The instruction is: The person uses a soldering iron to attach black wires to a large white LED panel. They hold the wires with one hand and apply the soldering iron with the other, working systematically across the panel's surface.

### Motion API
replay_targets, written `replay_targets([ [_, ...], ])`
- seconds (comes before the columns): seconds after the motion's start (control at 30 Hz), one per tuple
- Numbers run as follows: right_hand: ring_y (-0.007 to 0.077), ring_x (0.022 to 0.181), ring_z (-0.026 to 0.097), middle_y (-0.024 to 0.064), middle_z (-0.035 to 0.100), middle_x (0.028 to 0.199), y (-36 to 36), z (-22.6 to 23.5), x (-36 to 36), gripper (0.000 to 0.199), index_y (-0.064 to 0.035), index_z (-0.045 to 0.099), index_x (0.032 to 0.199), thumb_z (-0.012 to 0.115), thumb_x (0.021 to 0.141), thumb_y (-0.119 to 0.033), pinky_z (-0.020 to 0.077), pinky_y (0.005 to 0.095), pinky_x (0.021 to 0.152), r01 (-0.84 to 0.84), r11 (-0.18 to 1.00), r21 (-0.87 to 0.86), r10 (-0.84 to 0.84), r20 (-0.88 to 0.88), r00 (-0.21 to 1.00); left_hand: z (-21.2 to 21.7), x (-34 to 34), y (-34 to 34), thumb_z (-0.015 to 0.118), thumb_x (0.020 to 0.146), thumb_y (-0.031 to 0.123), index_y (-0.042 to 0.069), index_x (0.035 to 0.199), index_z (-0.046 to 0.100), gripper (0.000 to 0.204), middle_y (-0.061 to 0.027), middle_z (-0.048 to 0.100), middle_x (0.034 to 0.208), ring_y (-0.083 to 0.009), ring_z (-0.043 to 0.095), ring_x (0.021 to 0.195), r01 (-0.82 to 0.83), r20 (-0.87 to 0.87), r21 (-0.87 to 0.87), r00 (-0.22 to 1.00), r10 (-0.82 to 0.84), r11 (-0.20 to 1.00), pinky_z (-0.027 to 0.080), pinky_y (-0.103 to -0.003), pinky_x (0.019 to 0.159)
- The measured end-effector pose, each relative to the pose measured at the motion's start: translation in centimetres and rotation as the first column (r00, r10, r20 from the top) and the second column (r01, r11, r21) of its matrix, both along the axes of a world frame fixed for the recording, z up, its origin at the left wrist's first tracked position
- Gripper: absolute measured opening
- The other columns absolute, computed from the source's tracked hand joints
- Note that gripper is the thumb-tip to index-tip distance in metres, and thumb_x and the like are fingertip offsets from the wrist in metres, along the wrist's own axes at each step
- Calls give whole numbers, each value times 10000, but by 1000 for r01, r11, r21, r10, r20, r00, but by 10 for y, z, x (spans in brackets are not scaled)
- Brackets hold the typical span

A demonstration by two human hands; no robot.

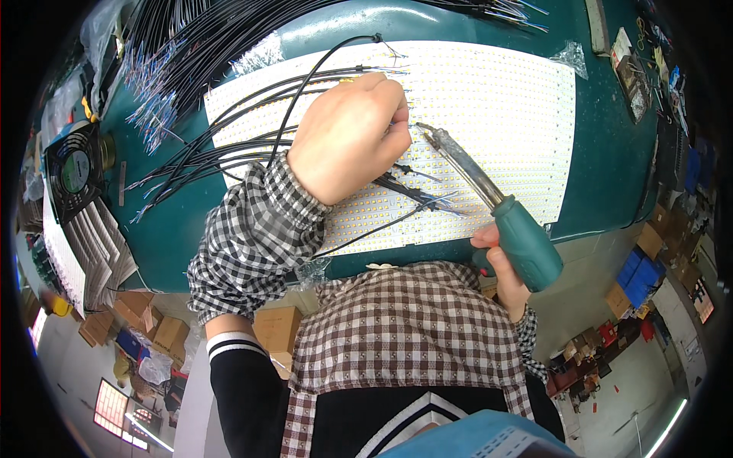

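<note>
My left hand [347,137] is closed over the middle of a white LED board [496,99], fingertips pinched together. What they hold is hidden beneath the knuckles; black cables run in under the hand from the left. In my right hand [504,271] is a soldering iron [527,244] with a green handle, its tip pointing up and left, close to my left fingertips. Several black cables [244,114] with thin stripped wire ends lie across the board's left half. One cable [305,80] arches up beside my left wrist.
Big bundles of black cables [191,53] lie at the far left of the green table [611,175]. A black fan [74,169] and stacked board strips [99,244] sit on its left side. A small tin-like box [630,76] stands far right. Cardboard boxes [275,336] are below.
</note>
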State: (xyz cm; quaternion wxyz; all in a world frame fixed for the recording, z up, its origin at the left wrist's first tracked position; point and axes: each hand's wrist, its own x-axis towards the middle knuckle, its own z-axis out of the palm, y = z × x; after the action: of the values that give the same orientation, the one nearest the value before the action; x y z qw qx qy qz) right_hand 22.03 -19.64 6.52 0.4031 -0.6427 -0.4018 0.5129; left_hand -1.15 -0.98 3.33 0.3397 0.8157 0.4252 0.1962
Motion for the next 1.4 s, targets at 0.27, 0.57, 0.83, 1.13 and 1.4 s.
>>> replay_targets([
  [0.27,269,915,678,195,658,1016,0,1,1,309,66,616,1089,678,938,-197,596,392,811,44,999,16,-43,-31,999,0,2,1,668,801,64,21,833,607,82,-110,613,791,-259,644,704,-5,9,5,1000,5,1000,521,-363,648],
  [0.57,285,870,679,219,650,1005,-1,3,5,330,88,604,1082,644,937,-206,601,398,780,48,988,144,-45,-22,999,11,0,-15,720,789,66,58,866,598,145,-101,604,911,-296,611,876,57,-27,222,998,-52,973,477,-384,745],
  [0.83,296,851,679,223,640,995,-4,-3,12,367,110,584,1095,633,946,-222,612,404,741,104,973,208,-98,-42,994,17,-5,-26,735,785,92,84,848,600,149,-62,568,881,-278,565,835,200,-94,126,978,-189,972,435,-395,697],
  [1.13,300,858,672,210,631,999,-11,-8,13,365,117,578,1118,621,955,-208,620,397,729,107,968,226,-94,-66,993,15,-6,-27,714,790,60,75,871,606,136,-71,574,882,-289,580,853,121,-97,181,990,-104,976,446,-405,722],
  [1.4,297,847,679,226,638,1014,-14,-9,13,377,110,584,1119,626,954,-226,613,401,726,108,971,215,-99,-55,994,20,-5,-35,677,852,49,31,925,598,109,-118,597,881,-323,613,777,-26,23,30,999,26,999,500,-389,679],
])
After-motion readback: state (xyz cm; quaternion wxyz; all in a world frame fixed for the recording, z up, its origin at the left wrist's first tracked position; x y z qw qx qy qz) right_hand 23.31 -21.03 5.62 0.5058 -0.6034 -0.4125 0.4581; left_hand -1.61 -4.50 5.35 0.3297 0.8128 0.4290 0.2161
